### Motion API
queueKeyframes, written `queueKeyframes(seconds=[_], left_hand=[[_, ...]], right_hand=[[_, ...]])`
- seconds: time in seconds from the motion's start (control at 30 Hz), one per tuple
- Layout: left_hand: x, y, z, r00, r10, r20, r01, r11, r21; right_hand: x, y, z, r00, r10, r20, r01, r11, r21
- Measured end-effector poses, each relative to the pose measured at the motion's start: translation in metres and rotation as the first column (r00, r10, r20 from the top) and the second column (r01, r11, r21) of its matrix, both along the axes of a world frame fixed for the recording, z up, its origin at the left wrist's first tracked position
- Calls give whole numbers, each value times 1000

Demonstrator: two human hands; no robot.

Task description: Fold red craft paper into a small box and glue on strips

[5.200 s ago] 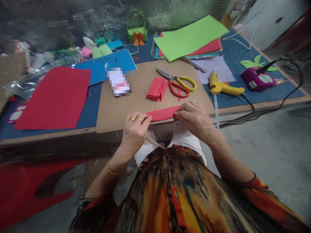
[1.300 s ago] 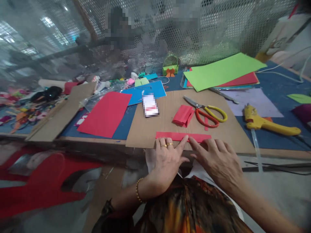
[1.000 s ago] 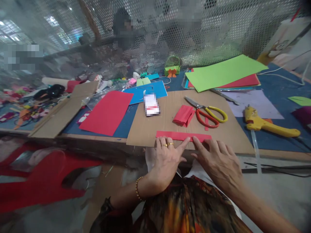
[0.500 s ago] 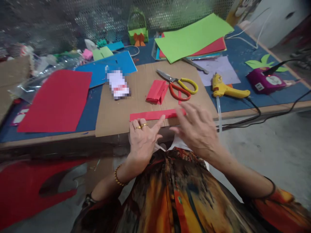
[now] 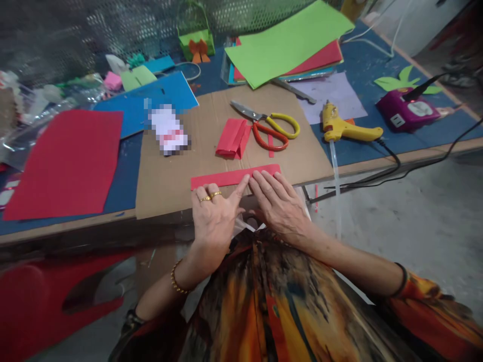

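Note:
A long red paper strip (image 5: 226, 177) lies along the near edge of the cardboard sheet (image 5: 162, 181). My left hand (image 5: 215, 213) rests on the strip's lower edge, fingers spread, two gold rings showing. Beside it, my right hand (image 5: 279, 203) lies flat with its fingertips on the right part of the strip. Just beyond are a folded red paper piece (image 5: 232, 137) and scissors (image 5: 264, 120) with one red and one yellow handle. A thin red strip (image 5: 270, 143) shows partly under the scissors.
A yellow glue gun (image 5: 350, 129) and a purple box (image 5: 407, 113) are at the right. Stacked coloured sheets (image 5: 290, 42) and a small green basket (image 5: 196, 40) stand at the back. Red paper (image 5: 68, 166) and blue sheets (image 5: 151, 100) lie left.
My right hand has come down and left onto the strip beside my left hand. My left hand stays on the strip. The whole view has shifted slightly.

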State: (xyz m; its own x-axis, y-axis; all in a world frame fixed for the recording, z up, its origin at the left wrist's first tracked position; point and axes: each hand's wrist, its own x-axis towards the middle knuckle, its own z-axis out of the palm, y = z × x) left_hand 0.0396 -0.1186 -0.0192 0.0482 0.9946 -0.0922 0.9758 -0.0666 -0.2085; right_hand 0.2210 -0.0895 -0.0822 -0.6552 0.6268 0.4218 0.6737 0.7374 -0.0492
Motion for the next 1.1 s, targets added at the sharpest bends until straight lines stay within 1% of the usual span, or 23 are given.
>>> queueKeyframes(seconds=[0.07, 0.13, 0.27, 0.37, 0.47, 0.57, 0.63, 0.73, 0.8, 0.83, 0.9, 0.97, 1.0, 1.1], left_hand=[[0, 2, 2, 999, 16, 30, -15, 1000, -11], [-2, 4, 3, 1000, -3, 12, 3, 1000, 15], [-4, 9, 4, 995, -57, -77, 63, 994, 84], [-3, 10, 5, 996, -31, -79, 35, 998, 50], [-1, 10, 6, 997, -7, -72, 9, 1000, 30], [0, 9, 5, 994, -30, -109, 36, 998, 57], [0, 7, 3, 991, -43, -130, 53, 995, 78], [-3, 6, -1, 991, -60, -122, 74, 991, 116], [-5, 6, -5, 992, -79, -96, 93, 983, 156], [-5, 6, -7, 993, -87, -81, 101, 979, 179], [-5, 6, -11, 994, -93, -62, 105, 969, 222], [-2, 6, -15, 994, -86, -72, 101, 963, 250], [0, 5, -18, 993, -79, -87, 99, 961, 257], [5, -1, -27, 989, -54, -135, 88, 960, 266]], right_hand=[[0, -1, -2, 1000, -16, -11, 16, 999, -28], [-1, -2, -2, 999, -40, -19, 39, 998, -45], [-2, -5, 4, 994, -108, -5, 108, 994, -11], [0, -5, 9, 983, -181, 32, 181, 983, 13], [4, -3, 10, 982, -184, 51, 178, 979, 102], [12, 0, 11, 975, -219, 50, 201, 951, 234], [18, -1, 15, 962, -267, 62, 239, 928, 288], [23, -2, 30, 954, -293, 54, 264, 915, 304], [21, -1, 39, 965, -263, 12, 248, 921, 300], [17, 1, 41, 976, -219, -7, 212, 932, 295], [8, 7, 38, 996, -85, -18, 87, 961, 261], [-2, 11, 24, 999, 38, -1, -37, 983, 177], [-6, 13, 16, 998, 67, 3, -67, 989, 129], [-11, 11, -8, 998, 64, -12, -63, 997, 47]])
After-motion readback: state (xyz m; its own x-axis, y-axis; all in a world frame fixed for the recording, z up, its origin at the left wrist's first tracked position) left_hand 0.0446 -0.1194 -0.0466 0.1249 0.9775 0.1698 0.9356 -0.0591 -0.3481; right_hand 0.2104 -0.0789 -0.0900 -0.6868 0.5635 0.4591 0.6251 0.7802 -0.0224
